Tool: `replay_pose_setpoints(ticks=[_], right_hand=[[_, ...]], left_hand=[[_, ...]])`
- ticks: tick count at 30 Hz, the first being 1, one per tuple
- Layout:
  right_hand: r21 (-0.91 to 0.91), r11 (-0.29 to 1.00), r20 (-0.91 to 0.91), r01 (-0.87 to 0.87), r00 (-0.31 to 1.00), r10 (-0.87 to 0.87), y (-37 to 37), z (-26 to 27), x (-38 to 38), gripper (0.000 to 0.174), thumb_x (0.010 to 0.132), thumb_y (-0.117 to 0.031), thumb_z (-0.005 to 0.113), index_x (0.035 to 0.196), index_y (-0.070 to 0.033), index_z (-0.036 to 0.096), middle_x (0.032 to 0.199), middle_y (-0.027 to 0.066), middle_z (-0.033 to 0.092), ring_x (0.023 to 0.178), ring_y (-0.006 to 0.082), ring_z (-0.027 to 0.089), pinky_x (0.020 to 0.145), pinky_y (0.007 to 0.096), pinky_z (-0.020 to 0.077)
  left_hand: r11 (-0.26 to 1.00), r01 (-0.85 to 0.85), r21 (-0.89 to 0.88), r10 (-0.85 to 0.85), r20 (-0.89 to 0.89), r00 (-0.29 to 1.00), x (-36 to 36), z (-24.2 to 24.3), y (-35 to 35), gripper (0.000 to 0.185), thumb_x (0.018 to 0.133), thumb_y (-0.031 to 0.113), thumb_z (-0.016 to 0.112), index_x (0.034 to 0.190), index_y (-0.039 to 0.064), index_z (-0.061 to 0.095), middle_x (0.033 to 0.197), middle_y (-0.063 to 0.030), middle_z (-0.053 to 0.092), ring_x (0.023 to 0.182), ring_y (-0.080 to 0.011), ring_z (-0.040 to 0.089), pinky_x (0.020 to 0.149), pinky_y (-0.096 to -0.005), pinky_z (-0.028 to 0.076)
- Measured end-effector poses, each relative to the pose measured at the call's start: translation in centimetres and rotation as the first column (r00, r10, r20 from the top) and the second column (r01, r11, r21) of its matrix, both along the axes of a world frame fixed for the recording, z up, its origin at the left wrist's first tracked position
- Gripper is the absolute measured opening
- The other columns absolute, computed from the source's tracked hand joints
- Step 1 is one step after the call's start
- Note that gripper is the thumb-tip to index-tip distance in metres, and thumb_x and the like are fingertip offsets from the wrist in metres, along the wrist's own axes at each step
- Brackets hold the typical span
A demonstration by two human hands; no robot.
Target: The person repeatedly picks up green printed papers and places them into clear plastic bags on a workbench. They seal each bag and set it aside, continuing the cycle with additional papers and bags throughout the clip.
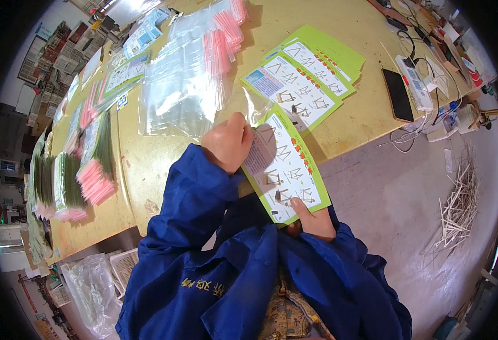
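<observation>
My right hand (317, 220) grips the lower right corner of a green-bordered instruction card (289, 170), thumb on top of its printed diagrams. My left hand (229, 142) is curled shut by the card's upper left edge, its fingertips mostly hidden. A crumpled piece of clear plastic bag (252, 107) rises from that fist. Beyond it, a fanned stack of clear plastic bags (174, 87) with pink strips (218, 51) along one side lies on the table. More green-bordered cards (304, 80) are spread in overlapping piles just past the held one.
Filled packets with pink ends (96, 180) stand in bundles along the wooden table's (147, 178) left side. A smartphone (397, 95) and a power strip (414, 83) with tangled cables lie at the right edge. Thin sticks (459, 208) are heaped on the floor.
</observation>
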State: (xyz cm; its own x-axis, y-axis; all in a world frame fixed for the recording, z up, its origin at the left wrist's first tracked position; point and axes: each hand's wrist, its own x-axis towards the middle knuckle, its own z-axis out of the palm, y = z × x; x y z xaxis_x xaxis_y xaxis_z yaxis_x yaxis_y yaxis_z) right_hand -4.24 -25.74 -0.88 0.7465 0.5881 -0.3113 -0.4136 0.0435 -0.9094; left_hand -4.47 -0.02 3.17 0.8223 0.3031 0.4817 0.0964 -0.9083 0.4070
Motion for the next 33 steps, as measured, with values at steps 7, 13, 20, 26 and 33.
replay_pose_setpoints(ticks=[7, 13, 20, 26, 33], right_hand=[[-0.184, 0.963, -0.196, -0.199, 0.967, 0.163, -2.3, 0.9, 0.7, 0.029, 0.103, -0.021, 0.061, 0.121, 0.002, 0.063, 0.090, 0.0067, 0.069, 0.061, 0.0095, 0.055, 0.055, 0.0267, 0.0462], [-0.216, 0.945, -0.154, -0.244, 0.965, 0.214, -2.7, 0.5, 1.1, 0.032, 0.103, -0.025, 0.062, 0.118, 0.003, 0.065, 0.083, 0.0073, 0.069, 0.059, 0.0105, 0.056, 0.053, 0.0281, 0.0451], [-0.149, 0.972, -0.135, -0.182, 0.977, 0.163, -2.3, 0.6, 1.3, 0.031, 0.104, -0.024, 0.061, 0.119, 0.004, 0.063, 0.084, 0.0084, 0.069, 0.055, 0.0090, 0.055, 0.049, 0.0253, 0.0441], [-0.077, 0.997, -0.147, -0.004, 0.989, -0.008, -0.5, 0.0, 0.4, 0.030, 0.105, -0.020, 0.058, 0.124, 0.003, 0.057, 0.089, 0.0096, 0.068, 0.050, 0.0093, 0.049, 0.044, 0.0238, 0.0408], [-0.118, 0.990, -0.186, 0.080, 0.977, -0.101, -0.4, -0.9, 0.3, 0.026, 0.105, -0.019, 0.058, 0.119, 0.003, 0.059, 0.086, 0.0103, 0.067, 0.048, 0.0107, 0.048, 0.043, 0.0251, 0.0395]], left_hand=[[0.998, 0.057, -0.005, -0.057, 0.025, 0.998, 0.5, -0.4, -0.1, 0.011, 0.089, 0.008, 0.069, 0.094, 0.004, 0.059, 0.078, -0.0183, 0.066, 0.069, -0.0395, 0.067, 0.059, -0.0435, 0.052], [0.990, 0.088, -0.113, -0.083, 0.043, 0.996, 1.6, -0.4, 0.3, 0.012, 0.089, 0.006, 0.069, 0.097, 0.004, 0.060, 0.081, -0.0176, 0.066, 0.069, -0.0383, 0.067, 0.062, -0.0423, 0.053], [0.951, 0.290, 0.107, -0.297, 0.059, 0.953, 1.6, 0.5, -0.9, 0.016, 0.087, 0.005, 0.071, 0.101, 0.005, 0.063, 0.084, -0.0145, 0.066, 0.073, -0.0369, 0.067, 0.063, -0.0423, 0.054], [0.922, 0.303, 0.240, -0.284, -0.112, 0.952, 0.0, 1.1, -1.8, 0.021, 0.082, 0.003, 0.067, 0.103, 0.005, 0.065, 0.086, -0.0127, 0.065, 0.072, -0.0337, 0.066, 0.064, -0.0407, 0.055], [0.902, 0.329, 0.281, -0.307, -0.118, 0.944, -0.5, 1.7, -2.7, 0.029, 0.080, 0.007, 0.067, 0.108, 0.003, 0.067, 0.078, -0.0099, 0.064, 0.066, -0.0287, 0.066, 0.057, -0.0391, 0.053]])
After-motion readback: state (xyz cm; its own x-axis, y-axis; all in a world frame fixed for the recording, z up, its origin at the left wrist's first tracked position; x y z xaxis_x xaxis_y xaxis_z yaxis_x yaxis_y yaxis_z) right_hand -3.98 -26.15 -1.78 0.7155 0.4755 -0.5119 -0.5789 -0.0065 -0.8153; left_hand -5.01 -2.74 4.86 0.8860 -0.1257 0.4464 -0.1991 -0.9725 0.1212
